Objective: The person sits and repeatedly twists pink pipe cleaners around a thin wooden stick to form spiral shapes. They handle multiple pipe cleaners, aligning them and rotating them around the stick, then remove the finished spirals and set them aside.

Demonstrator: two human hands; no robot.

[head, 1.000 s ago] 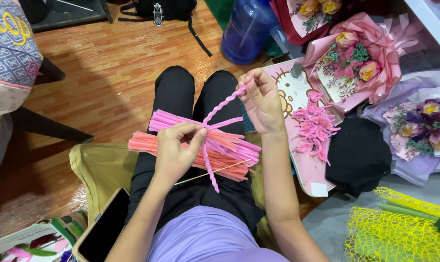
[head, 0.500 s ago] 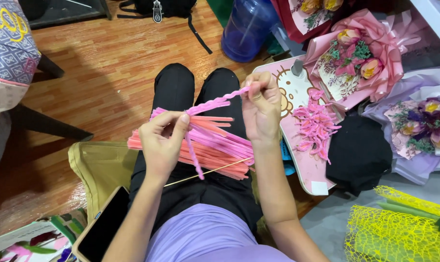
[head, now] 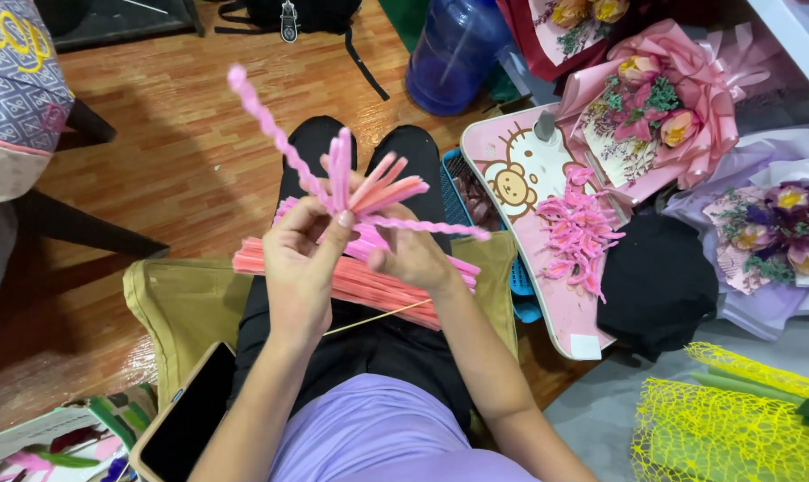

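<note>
My left hand (head: 299,261) and my right hand (head: 411,256) are together over my lap, both pinching a small bunch of pink pipe cleaners (head: 362,187). One twisted strand (head: 266,120) sticks up and to the left, another twisted strand (head: 436,227) points right. Under my hands a stack of pink and salmon pipe cleaners (head: 369,284) lies across my black trousers, along with a thin wooden stick (head: 378,317).
A pink cartoon lap tray (head: 512,170) at my right carries finished pink pipe-cleaner pieces (head: 581,234). Wrapped flower bouquets (head: 659,116), a black cloth (head: 659,281), yellow mesh (head: 735,428), a blue water jug (head: 458,54), a phone (head: 190,419) and an olive cushion (head: 186,308) surround me.
My right hand came down from the raised strand end to meet my left hand. The bunch was lifted off the stack and its twisted strands now splay outward.
</note>
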